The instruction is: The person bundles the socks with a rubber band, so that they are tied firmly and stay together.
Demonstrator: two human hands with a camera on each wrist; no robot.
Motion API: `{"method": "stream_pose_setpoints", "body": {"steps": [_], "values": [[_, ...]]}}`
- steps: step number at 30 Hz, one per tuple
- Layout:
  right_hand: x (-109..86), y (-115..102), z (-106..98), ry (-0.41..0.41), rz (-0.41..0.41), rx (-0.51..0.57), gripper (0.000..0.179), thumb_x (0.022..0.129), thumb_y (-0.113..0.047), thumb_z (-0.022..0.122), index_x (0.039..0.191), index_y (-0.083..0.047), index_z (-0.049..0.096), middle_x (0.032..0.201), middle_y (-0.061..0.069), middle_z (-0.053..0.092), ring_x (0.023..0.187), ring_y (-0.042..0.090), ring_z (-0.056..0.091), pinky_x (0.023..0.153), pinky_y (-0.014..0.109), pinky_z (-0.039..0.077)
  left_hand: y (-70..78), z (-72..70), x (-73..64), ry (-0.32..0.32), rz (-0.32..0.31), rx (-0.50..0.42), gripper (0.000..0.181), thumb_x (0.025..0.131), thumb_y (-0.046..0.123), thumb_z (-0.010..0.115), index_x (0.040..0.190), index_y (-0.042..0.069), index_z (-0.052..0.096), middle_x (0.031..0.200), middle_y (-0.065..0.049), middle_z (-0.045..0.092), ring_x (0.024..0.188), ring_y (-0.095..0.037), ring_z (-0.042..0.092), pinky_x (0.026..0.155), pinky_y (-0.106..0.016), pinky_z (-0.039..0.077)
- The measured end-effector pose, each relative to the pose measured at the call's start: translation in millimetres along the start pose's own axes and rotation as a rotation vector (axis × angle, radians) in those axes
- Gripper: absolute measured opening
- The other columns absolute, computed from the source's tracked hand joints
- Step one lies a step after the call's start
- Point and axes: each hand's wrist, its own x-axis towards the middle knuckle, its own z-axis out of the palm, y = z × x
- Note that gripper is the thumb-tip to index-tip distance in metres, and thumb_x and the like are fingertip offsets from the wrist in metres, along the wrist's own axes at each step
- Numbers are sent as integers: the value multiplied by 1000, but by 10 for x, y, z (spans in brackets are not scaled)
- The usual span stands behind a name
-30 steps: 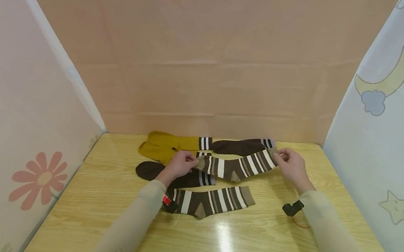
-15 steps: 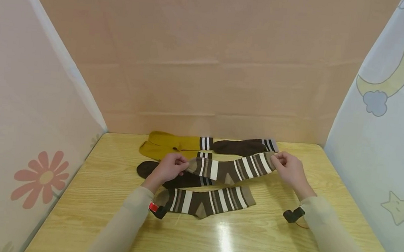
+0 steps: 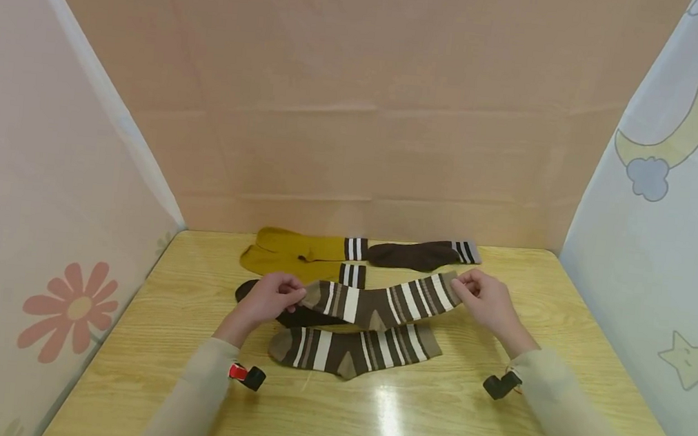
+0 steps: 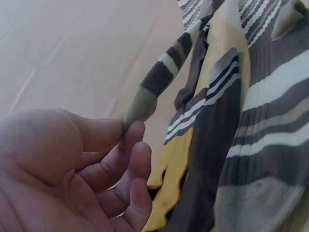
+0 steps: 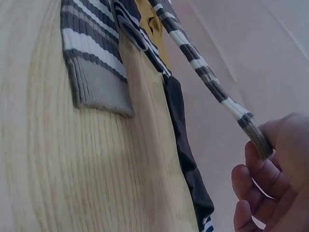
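Note:
A brown, white and tan striped sock point(image 3: 373, 303) stretches between my two hands, above the table. My left hand point(image 3: 270, 296) pinches its tan toe between thumb and forefinger, as the left wrist view shows at the toe tip point(image 4: 139, 105). At the other end my right hand point(image 3: 487, 299) pinches the tan cuff point(image 5: 258, 140). Just below it, a matching striped sock point(image 3: 337, 352) lies flat, toe to the left. The held sock partly covers a dark brown sock point(image 3: 309, 318) behind it in the head view.
Farther back lie two mustard socks point(image 3: 303, 245) with striped cuffs, and to their right another dark brown sock point(image 3: 414, 255). The wooden table point(image 3: 462, 422) meets a peach backdrop point(image 3: 371, 109), with patterned side panels point(image 3: 648, 286) left and right.
Both hands have drawn the held striped sock toward the person and to the left, the left hand moving farther. The striped cuff of a mustard sock is now uncovered.

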Motion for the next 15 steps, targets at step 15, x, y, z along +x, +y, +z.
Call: {"method": "stream_pose_setpoints", "body": {"steps": [15], "values": [[-99,-170,130,-88,-43,-13,24,106,-31,65,102,-8,70,79,-1,68,69,16,59,63,32,49,-108,-225,-334,-46,5,-5,15,104,10,66,110,-2,72,94,-10,72,85,-35,65,78,-48,57]]}}
